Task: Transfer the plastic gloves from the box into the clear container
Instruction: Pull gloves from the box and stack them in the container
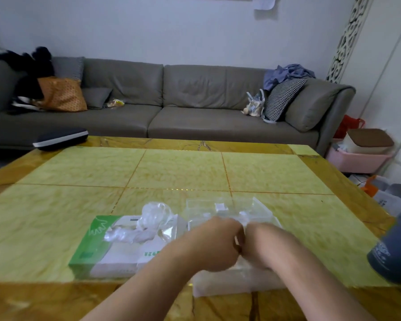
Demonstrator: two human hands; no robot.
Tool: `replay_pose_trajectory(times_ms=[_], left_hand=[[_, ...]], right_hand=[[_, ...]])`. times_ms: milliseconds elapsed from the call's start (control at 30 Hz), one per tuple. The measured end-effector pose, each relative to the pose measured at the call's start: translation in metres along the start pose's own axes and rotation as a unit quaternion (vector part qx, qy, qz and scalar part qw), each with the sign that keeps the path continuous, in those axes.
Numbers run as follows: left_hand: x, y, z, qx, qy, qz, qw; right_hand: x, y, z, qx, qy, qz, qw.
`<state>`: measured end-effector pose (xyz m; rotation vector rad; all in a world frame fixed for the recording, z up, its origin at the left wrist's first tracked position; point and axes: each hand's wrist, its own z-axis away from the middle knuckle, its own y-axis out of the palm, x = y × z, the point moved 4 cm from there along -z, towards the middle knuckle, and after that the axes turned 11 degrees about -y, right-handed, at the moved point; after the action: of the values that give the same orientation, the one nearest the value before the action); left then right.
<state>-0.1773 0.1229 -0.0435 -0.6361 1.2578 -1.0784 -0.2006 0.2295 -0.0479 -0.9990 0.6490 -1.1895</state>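
Both the left hand and right hand are curled knuckle to knuckle over the clear container, apparently pressing gloves down, while more plastic gloves are left bunched at the box at nine o'clock, handy for the next pull.

My yellow marbled desk, grey sofa at twelve o'clock, dark case at ten, pink basket at two, dark blue cup at three beside me
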Motion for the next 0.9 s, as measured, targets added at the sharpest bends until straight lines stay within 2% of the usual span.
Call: replay_pose_trajectory(times_ms=[100,200,267,300,367,433,467,533,600,900], left_hand=[[0.016,-0.030,0.036,-0.132,0.015,0.151,0.980],[0.050,-0.063,0.074,-0.284,0.006,0.264,0.922],[0.088,-0.078,0.089,-0.367,-0.060,0.281,0.885],[0.111,-0.080,0.091,-0.384,-0.113,0.266,0.877],[0.150,-0.074,0.090,-0.353,-0.208,0.188,0.893],[0.171,-0.060,0.084,-0.278,-0.231,0.121,0.925],[0.175,-0.055,0.083,-0.254,-0.224,0.104,0.935],[0.176,-0.049,0.080,-0.244,-0.207,0.083,0.944],[0.175,-0.048,0.078,-0.248,-0.195,0.068,0.947],[0.184,-0.040,0.070,-0.220,-0.177,0.062,0.957]], right_hand=[[0.004,-0.010,0.015,-0.087,0.009,0.016,0.996],[0.019,-0.020,0.030,-0.164,0.003,0.022,0.986],[0.035,-0.027,0.036,-0.221,-0.018,0.004,0.975],[0.043,-0.028,0.036,-0.250,-0.039,-0.021,0.967],[0.066,-0.029,0.034,-0.286,-0.123,-0.115,0.943],[0.091,-0.027,0.029,-0.284,-0.209,-0.168,0.921],[0.106,-0.026,0.023,-0.267,-0.228,-0.153,0.924],[0.128,-0.023,0.008,-0.241,-0.226,-0.106,0.938],[0.144,-0.022,-0.007,-0.244,-0.209,-0.114,0.940],[0.161,-0.033,-0.022,-0.289,-0.277,-0.273,0.875]])
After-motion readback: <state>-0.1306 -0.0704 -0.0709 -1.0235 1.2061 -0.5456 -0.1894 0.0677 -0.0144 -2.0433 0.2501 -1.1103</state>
